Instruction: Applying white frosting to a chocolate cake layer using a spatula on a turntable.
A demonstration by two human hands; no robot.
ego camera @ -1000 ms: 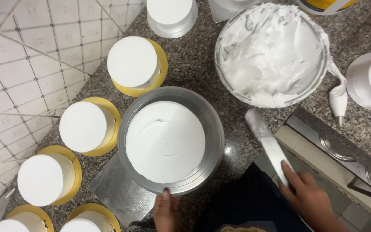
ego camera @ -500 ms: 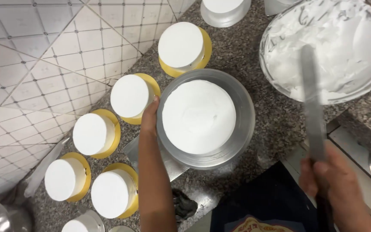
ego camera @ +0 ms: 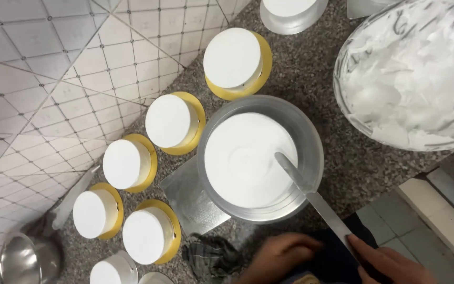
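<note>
A long flat steel palette knife [ego camera: 316,202] is gripped by the right hand [ego camera: 390,263], tip laid on the round white-iced cake [ego camera: 250,159] for smoothing, while the left hand [ego camera: 279,255] rests loosely curled, empty, at the speckled granite desk [ego camera: 311,68] edge.

The right hand [ego camera: 390,265] grips a long spatula [ego camera: 316,202], its tip lying on the white cake [ego camera: 248,158] on the metal turntable [ego camera: 313,152]. The left hand [ego camera: 279,257] rests at the counter edge beside a dark cloth [ego camera: 211,255]. Small iced cakes [ego camera: 172,121] line the tiled wall, and a cream bowl [ego camera: 411,73] stands to the right
</note>
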